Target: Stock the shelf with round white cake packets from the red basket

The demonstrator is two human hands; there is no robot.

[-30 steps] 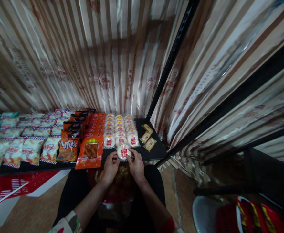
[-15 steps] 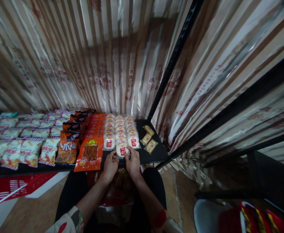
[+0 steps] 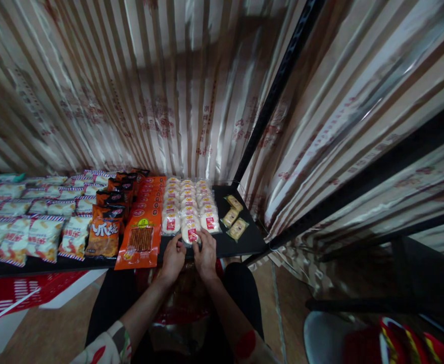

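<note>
Rows of clear packets of round white crackers with red-and-white labels lie overlapped on a black shelf. The front packet of the middle row (image 3: 190,232) sticks out nearer to me than its neighbours. My left hand (image 3: 173,259) has its fingers closed at the packet's lower left edge. On the other side, my right hand (image 3: 205,255) grips the lower right edge, fingertips on the wrapper. To the left of the crackers lie overlapped orange packs of brown sticks (image 3: 140,237). Several small yellowish wrapped snacks (image 3: 237,229) rest to the right.
Orange-and-black snack bags (image 3: 104,235) and white snack bags (image 3: 45,237) fill the shelf's left part. The black shelf (image 3: 248,240) ends at a black metal post (image 3: 270,101). Striped curtain (image 3: 191,101) hangs behind. A red basket (image 3: 25,293) stands below left.
The right hand's fingers have shifted slightly over the front cracker packet's right edge. The left hand stays at its left edge. The view has tilted a little.
</note>
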